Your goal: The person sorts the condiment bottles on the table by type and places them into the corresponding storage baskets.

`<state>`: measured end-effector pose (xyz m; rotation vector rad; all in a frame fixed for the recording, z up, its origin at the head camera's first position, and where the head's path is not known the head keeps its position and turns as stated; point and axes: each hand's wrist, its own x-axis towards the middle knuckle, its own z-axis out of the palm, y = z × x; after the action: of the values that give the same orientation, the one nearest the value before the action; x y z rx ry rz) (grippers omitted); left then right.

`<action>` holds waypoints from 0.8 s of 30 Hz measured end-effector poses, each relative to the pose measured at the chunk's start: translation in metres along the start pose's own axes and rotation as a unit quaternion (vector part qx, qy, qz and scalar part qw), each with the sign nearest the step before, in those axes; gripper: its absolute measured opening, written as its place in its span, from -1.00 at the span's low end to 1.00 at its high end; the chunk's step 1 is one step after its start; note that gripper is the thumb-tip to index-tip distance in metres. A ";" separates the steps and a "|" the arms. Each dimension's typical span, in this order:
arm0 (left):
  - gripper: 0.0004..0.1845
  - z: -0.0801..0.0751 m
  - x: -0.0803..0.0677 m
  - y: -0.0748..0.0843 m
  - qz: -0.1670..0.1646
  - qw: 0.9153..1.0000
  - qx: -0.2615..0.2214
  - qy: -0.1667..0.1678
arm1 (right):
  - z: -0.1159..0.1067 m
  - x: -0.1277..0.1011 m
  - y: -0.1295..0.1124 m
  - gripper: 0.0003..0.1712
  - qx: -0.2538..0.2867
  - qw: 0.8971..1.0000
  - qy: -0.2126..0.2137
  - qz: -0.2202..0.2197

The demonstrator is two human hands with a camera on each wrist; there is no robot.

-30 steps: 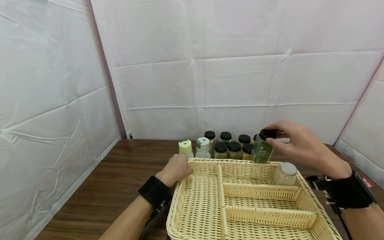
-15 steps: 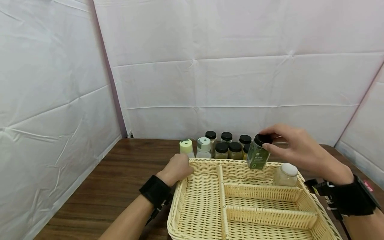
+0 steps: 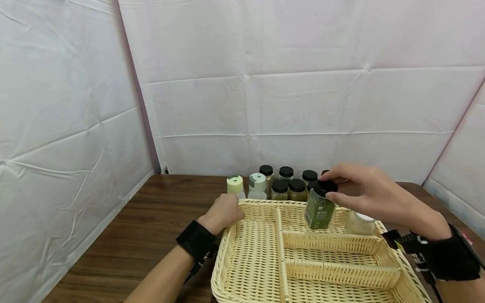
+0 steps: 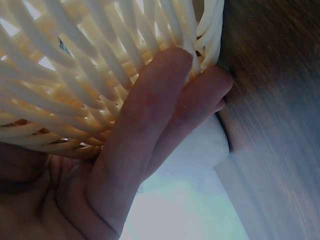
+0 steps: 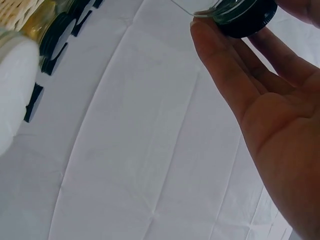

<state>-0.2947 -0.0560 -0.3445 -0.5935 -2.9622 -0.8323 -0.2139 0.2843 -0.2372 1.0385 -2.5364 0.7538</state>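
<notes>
My right hand (image 3: 373,195) pinches the black lid of a green-labelled spice jar (image 3: 320,212), which hangs tilted over the far compartment of a wicker basket (image 3: 251,248). In the right wrist view the fingers surround the jar's dark lid (image 5: 247,17). My left hand (image 3: 223,213) grips the basket's far left corner; the left wrist view shows its fingers (image 4: 145,115) curled round the woven wall. A white-lidded jar (image 3: 360,224) stands in the far right of the basket, partly behind my right hand.
Behind the basket stand several black-lidded spice jars (image 3: 279,189), a yellow-capped bottle (image 3: 235,185) and a pale green-capped bottle (image 3: 257,185). Wicker dividers (image 3: 329,242) split the basket's right side. White cloth (image 3: 295,105) hangs behind the wooden table (image 3: 159,210).
My right hand has brought the green-labelled jar leftward, nearer and lower, from the basket's back rim to over the far compartment. My left hand stays on the basket.
</notes>
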 end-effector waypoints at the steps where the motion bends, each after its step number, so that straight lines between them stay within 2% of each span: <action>1: -0.50 0.000 0.000 0.000 0.000 1.000 0.000 0.001 | 0.000 0.000 -0.002 -0.56 0.007 1.000 -0.007 0.002; 6: -0.50 0.000 -0.001 0.001 0.002 1.000 0.003 0.002 | 0.000 -0.001 -0.011 -0.58 0.047 0.998 -0.041 0.010; 9: -0.51 0.001 0.000 0.000 0.004 1.000 0.003 0.002 | 0.001 -0.001 -0.015 -0.57 0.053 0.997 -0.050 -0.004; 14: -0.52 0.000 0.002 -0.001 0.009 1.000 -0.001 0.000 | 0.003 0.000 -0.020 -0.52 0.036 0.997 -0.054 -0.051; 16: -0.55 0.004 0.006 -0.007 0.020 1.000 0.002 0.006 | 0.004 0.001 -0.022 -0.51 0.029 0.996 -0.059 -0.064; 21: -0.55 0.004 0.005 -0.007 0.022 1.000 -0.002 0.006 | 0.004 0.000 -0.027 -0.52 0.029 0.994 -0.083 -0.067; 22: -0.53 -0.001 0.001 -0.001 0.013 1.000 -0.007 0.001 | 0.004 -0.001 -0.029 -0.52 0.026 0.994 -0.086 -0.066; 24: -0.52 -0.001 -0.001 0.000 0.014 1.000 -0.004 0.002 | 0.005 -0.002 -0.032 -0.53 0.023 0.993 -0.094 -0.063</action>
<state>-0.2943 -0.0567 -0.3436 -0.6304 -2.9407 -0.8427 -0.1900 0.2636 -0.2305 1.3300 -2.5873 0.7115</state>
